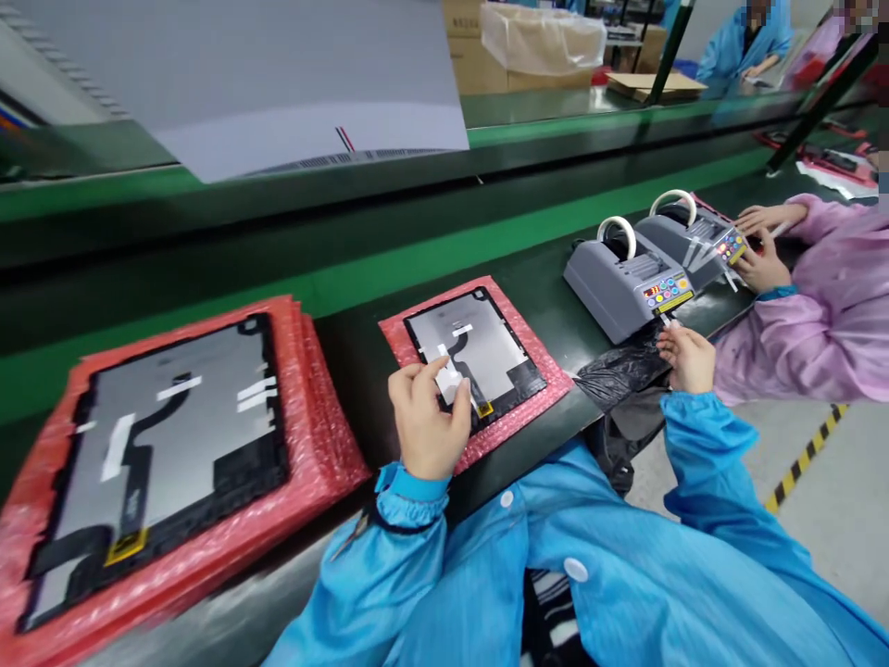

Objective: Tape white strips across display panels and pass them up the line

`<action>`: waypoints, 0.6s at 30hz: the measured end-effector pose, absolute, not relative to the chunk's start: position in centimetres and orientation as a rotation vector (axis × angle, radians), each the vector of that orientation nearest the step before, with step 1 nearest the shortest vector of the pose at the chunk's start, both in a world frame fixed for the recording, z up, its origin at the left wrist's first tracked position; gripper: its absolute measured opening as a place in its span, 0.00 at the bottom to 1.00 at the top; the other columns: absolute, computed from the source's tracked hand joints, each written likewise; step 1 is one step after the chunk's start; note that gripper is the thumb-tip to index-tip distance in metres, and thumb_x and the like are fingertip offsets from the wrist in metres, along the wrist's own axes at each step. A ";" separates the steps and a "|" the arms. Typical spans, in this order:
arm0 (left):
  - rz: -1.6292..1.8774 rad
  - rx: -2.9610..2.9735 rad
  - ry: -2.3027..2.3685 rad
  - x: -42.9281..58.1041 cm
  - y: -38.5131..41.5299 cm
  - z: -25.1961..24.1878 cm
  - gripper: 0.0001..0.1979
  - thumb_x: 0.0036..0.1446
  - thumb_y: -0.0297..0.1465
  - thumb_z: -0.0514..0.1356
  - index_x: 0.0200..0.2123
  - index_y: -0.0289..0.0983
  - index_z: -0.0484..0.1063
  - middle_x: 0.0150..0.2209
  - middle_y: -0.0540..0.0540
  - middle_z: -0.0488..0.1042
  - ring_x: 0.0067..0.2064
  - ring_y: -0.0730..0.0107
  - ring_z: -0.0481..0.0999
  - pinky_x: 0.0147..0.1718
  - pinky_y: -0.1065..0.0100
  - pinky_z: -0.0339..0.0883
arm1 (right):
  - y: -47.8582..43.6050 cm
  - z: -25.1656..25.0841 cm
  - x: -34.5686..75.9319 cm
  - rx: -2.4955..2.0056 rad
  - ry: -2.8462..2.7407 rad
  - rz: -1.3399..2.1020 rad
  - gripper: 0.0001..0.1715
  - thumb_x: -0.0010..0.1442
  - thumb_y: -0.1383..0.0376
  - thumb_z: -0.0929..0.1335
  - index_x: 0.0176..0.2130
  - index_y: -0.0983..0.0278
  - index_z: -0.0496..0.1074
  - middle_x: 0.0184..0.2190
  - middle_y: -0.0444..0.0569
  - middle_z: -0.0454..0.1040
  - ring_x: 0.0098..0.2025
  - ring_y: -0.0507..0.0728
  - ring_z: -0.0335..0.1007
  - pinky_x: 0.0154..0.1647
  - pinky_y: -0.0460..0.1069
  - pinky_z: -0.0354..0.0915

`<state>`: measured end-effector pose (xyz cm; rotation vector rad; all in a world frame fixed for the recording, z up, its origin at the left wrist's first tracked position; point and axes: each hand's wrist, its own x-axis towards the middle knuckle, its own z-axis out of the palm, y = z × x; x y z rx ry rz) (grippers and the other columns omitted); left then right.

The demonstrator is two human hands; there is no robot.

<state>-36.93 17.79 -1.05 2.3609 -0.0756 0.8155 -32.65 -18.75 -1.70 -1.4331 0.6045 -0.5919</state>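
Observation:
My left hand [425, 421] pinches a white tape strip [448, 382] against a black-framed silver display panel [465, 347]. That panel lies on a red bubble-wrap sheet [409, 333]. My right hand [687, 358] sits by the front of a grey electric tape dispenser [621, 283], its fingertips on a small white tape strip [666, 320]. A second panel [156, 454] rests on a stack of red bubble-wrap sheets [326, 445] at the left.
A second grey tape dispenser [684, 241] stands beyond the first, beside a co-worker's hands [764, 241] in pink sleeves. A black plastic bag [618, 368] lies at the bench edge. A green conveyor belt [444, 259] runs behind, with cardboard boxes [486, 60] farther back.

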 end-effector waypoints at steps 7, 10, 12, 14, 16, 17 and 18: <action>0.818 2.355 -0.222 -35.0 17.1 0.5 0.13 0.57 0.33 0.58 0.45 0.36 0.73 0.39 0.44 0.66 0.33 0.68 0.67 0.42 0.61 0.68 | -18.8 -2.8 -32.8 -1.494 0.570 -0.843 0.17 0.41 0.54 0.76 0.25 0.63 0.71 0.18 0.41 0.69 0.20 0.49 0.62 0.19 0.45 0.59; 0.810 2.352 -0.278 -34.5 16.8 0.7 0.11 0.58 0.32 0.57 0.43 0.35 0.73 0.37 0.45 0.66 0.34 0.66 0.67 0.42 0.61 0.68 | -19.0 -3.0 -33.8 -1.469 0.557 -0.834 0.20 0.44 0.52 0.75 0.30 0.62 0.70 0.24 0.42 0.73 0.22 0.49 0.66 0.21 0.45 0.61; 0.781 2.350 -0.303 -34.1 16.5 0.8 0.11 0.58 0.32 0.57 0.43 0.35 0.73 0.38 0.44 0.66 0.35 0.66 0.68 0.42 0.60 0.68 | -19.0 -2.7 -34.2 -1.414 0.526 -0.803 0.23 0.45 0.50 0.74 0.35 0.61 0.68 0.28 0.44 0.76 0.24 0.49 0.69 0.22 0.43 0.61; 0.754 2.351 -0.325 -33.7 16.2 0.8 0.11 0.58 0.32 0.57 0.43 0.35 0.73 0.39 0.44 0.66 0.35 0.66 0.68 0.43 0.60 0.68 | -18.9 -2.3 -34.1 -1.380 0.495 -0.785 0.26 0.47 0.50 0.74 0.39 0.60 0.65 0.30 0.44 0.78 0.26 0.49 0.71 0.23 0.41 0.61; 0.759 2.347 -0.355 -33.4 16.0 0.9 0.11 0.58 0.32 0.57 0.42 0.35 0.73 0.40 0.43 0.67 0.35 0.66 0.68 0.43 0.60 0.68 | -18.8 -1.7 -33.8 -1.376 0.487 -0.768 0.29 0.47 0.49 0.74 0.41 0.59 0.62 0.29 0.43 0.78 0.26 0.49 0.72 0.22 0.41 0.60; 0.772 2.344 -0.370 -33.3 15.9 0.9 0.10 0.58 0.31 0.57 0.42 0.35 0.73 0.39 0.44 0.67 0.35 0.66 0.68 0.43 0.60 0.68 | -18.8 -1.5 -33.5 -1.378 0.492 -0.758 0.30 0.47 0.49 0.74 0.41 0.59 0.61 0.28 0.43 0.78 0.26 0.49 0.72 0.22 0.41 0.60; 0.784 2.341 -0.383 -33.1 15.8 0.9 0.10 0.58 0.31 0.57 0.42 0.35 0.73 0.39 0.44 0.67 0.35 0.66 0.68 0.43 0.60 0.68 | -18.7 -1.3 -33.2 -1.379 0.501 -0.750 0.30 0.46 0.49 0.75 0.41 0.59 0.60 0.27 0.43 0.77 0.25 0.49 0.72 0.21 0.41 0.59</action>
